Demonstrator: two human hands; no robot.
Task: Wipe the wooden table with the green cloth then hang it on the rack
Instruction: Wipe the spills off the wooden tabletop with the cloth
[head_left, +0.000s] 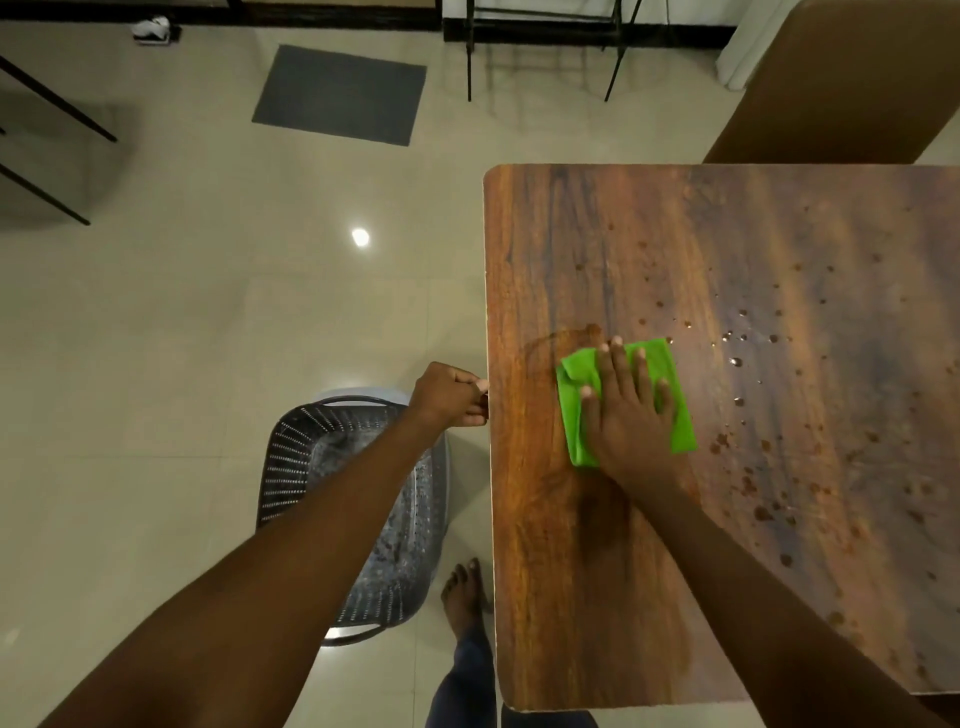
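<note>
Wiping looks partly done. The right hand (631, 415) presses the green cloth (574, 426) with flat, spread fingers near the surface's (571, 234) left edge. Drops (735, 362) dot the right side, and hanging the cloth remains. The left hand (449, 395) curls its fingers on that edge. A basket (311, 447) and a grey mat (340, 93) sit on the tiled floor (156, 364).

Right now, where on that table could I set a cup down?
The wooden table is bare along its left edge, both beyond the green cloth toward the far corner and nearer, beside the right forearm. The right hand presses the cloth; the left hand grips the edge. Right of the cloth, droplets crowd it.
</note>
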